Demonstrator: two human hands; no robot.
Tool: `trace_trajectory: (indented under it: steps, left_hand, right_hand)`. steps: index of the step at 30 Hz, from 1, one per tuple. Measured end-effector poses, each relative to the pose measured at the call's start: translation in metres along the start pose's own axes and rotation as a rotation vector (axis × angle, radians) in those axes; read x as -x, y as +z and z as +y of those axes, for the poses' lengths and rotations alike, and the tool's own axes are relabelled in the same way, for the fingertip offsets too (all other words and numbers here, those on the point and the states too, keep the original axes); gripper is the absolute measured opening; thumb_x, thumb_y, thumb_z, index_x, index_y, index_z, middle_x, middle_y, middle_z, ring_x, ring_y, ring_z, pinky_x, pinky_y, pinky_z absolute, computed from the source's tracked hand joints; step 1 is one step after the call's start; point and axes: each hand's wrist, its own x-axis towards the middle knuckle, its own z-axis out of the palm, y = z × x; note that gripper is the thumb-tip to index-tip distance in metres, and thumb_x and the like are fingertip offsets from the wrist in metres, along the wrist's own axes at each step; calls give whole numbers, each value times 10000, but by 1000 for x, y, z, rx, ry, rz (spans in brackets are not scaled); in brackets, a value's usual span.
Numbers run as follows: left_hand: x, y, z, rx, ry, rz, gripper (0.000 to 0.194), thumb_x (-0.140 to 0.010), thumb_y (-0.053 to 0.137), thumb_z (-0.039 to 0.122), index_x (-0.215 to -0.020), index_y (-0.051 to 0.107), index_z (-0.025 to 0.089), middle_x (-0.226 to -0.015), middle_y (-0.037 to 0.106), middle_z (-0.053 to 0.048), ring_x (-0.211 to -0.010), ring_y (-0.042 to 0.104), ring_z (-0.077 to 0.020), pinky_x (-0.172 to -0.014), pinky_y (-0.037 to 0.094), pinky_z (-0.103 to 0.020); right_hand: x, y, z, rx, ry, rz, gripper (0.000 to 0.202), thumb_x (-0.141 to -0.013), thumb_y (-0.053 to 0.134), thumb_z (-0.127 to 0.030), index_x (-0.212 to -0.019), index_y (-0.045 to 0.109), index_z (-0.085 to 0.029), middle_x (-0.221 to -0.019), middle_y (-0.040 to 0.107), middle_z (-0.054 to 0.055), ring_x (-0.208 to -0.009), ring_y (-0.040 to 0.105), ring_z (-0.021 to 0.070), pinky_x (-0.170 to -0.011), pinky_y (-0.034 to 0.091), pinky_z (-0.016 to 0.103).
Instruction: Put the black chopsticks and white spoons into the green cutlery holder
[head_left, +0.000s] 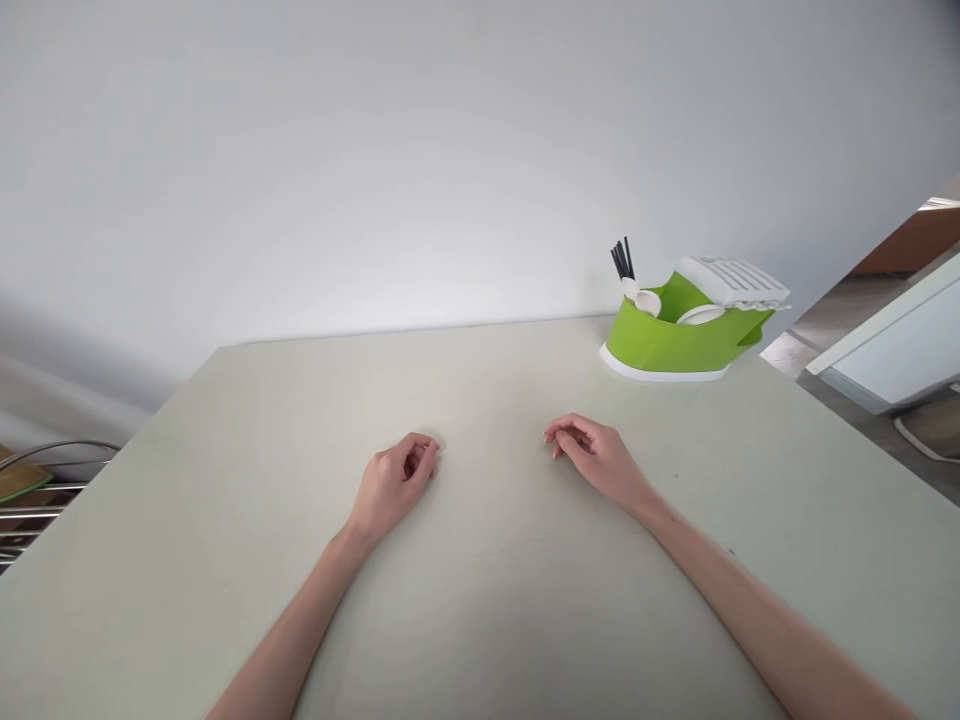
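Observation:
My left hand (395, 482) rests on the pale table (480, 580), left of the middle, its fingers curled in and closed with nothing in them. To the right lies my right hand (592, 453), also on the table, its fingers curled loosely and slightly apart, holding nothing. A gap separates the two hands. Beyond my right hand, at the back right, stands a green holder (664, 343) with a white base. Black sticks (622, 259) and white spoon-like pieces (648, 302) stick up at its left, and a white ridged tray (733, 281) tops its right side.
A pale wall (420, 170) runs along the table's back edge. Metal rails (37, 511) stand past the left edge. Off the right edge are a white cabinet-like piece (892, 340) and the floor, lower down.

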Motion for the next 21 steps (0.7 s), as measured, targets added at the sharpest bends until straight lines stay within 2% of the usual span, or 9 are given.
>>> trace_trajectory:
  steps: [21]
  left_hand:
    - [1, -2, 2, -1, 10, -7, 308, -1023, 493, 481, -930, 655, 236, -704, 666, 23, -571, 493, -128, -570, 403, -255]
  right_hand:
    - [0, 0, 1, 1, 5, -6, 238, -995, 535, -397, -963, 714, -244, -949, 743, 55, -842, 696, 203, -750, 530, 323]
